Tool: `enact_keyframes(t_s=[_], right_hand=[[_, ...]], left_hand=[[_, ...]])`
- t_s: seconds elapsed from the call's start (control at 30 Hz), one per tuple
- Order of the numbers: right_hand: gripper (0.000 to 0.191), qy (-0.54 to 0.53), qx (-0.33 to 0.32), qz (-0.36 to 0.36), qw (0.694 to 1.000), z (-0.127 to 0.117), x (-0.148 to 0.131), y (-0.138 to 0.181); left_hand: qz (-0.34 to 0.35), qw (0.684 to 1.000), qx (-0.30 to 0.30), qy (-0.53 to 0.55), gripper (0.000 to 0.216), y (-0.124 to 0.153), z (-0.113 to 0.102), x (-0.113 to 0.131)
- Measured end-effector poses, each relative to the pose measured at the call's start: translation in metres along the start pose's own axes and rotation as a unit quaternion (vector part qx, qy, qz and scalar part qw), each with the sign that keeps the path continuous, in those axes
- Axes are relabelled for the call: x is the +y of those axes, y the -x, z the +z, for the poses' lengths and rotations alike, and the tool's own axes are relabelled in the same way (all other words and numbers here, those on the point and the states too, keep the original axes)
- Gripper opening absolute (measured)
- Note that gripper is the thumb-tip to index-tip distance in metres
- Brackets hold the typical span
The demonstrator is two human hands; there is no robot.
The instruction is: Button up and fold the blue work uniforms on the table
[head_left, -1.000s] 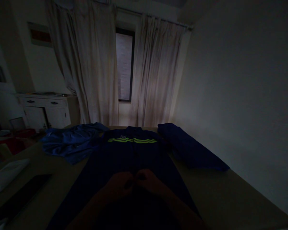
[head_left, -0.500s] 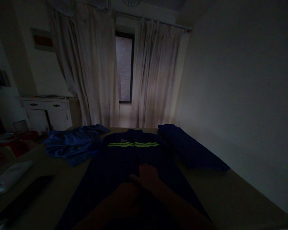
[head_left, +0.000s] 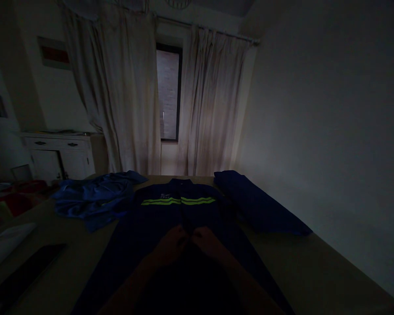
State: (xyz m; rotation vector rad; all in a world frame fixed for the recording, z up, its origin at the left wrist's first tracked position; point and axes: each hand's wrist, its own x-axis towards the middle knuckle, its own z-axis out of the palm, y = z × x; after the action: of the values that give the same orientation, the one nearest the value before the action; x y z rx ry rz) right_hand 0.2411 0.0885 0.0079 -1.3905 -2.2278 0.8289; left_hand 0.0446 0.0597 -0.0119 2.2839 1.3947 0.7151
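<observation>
A dark navy work jacket (head_left: 157, 218) with yellow-green stripes across the chest lies spread out, its collar at the far end. Over the middle of its front, my left hand (head_left: 173, 243) is closed, fingertips pinched at the centre front edge. Close beside it on the right, my right hand (head_left: 206, 241) is closed too, pinching at the same front opening. The two hands almost meet. Dim light hides exactly how much cloth is between the fingers.
The jacket lies on a tan table (head_left: 335, 280). Crumpled blue clothing (head_left: 95, 197) is at its left, a folded navy garment (head_left: 259, 201) at its right. A white object (head_left: 8, 243) and a flat black object (head_left: 26, 271) lie near left. A white cabinet (head_left: 75, 153) stands beyond.
My left hand has moved up and forward to the jacket's front opening. The right hand has gone from reaching with a finger extended to a closed pinch beside it.
</observation>
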Motion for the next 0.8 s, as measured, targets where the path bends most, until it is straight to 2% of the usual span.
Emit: enact_keyframes(t_s=[0.1, 0.2, 0.37, 0.47, 0.6, 0.8], right_hand=[[0.018, 0.007, 0.006, -0.024, 1.000, 0.001, -0.003, 0.003], [0.019, 0.016, -0.006, -0.041, 0.999, 0.001, -0.003, 0.005], [0.019, 0.017, -0.036, -0.045, 0.998, 0.000, 0.001, 0.004], [0.018, 0.005, -0.050, -0.051, 0.997, 0.000, -0.001, 0.006], [0.019, 0.010, -0.003, -0.045, 0.999, 0.002, -0.009, 0.009], [0.022, 0.049, 0.024, -0.031, 0.998, 0.006, -0.012, 0.011]], left_hand=[[0.024, 0.997, -0.021, 0.069, 0.014, 0.009, -0.002, -0.010], [-0.002, 0.995, -0.024, 0.099, 0.014, 0.009, -0.005, -0.015], [-0.033, 0.991, -0.031, 0.123, 0.015, 0.007, -0.008, -0.009], [-0.034, 0.985, -0.056, 0.162, 0.020, 0.010, -0.014, -0.004], [-0.020, 0.989, -0.058, 0.136, 0.022, 0.012, -0.018, -0.003], [0.021, 0.998, -0.045, 0.034, 0.016, 0.011, -0.014, -0.004]])
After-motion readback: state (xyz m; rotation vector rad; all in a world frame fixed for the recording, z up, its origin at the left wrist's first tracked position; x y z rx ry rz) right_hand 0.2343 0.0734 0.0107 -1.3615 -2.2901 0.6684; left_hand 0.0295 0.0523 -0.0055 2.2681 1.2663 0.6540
